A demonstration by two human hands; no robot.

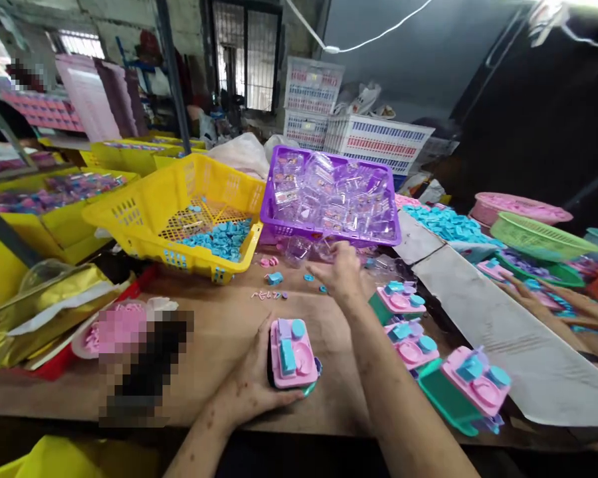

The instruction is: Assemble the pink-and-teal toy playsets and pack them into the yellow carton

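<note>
My left hand (252,378) is wrapped round the side of a toy kitchen unit (293,355) with a pink top, a round basin and blue parts on it. It stands on the brown table near the front edge. My right hand (346,272) is stretched forward to the clear plastic pieces (323,247) at the foot of the purple basket. Its thumb is spread away from the other fingers, which are partly hidden, and I see nothing held in it. Three similar toy units (478,388) with green bodies stand to the right of my right forearm.
A purple basket (331,236) of clear packages and a yellow basket (214,265) of blue parts stand behind. Small blue and pink pieces (274,278) lie between. A grey-white board (498,318) divides off the right side, where another person's hands (543,312) work.
</note>
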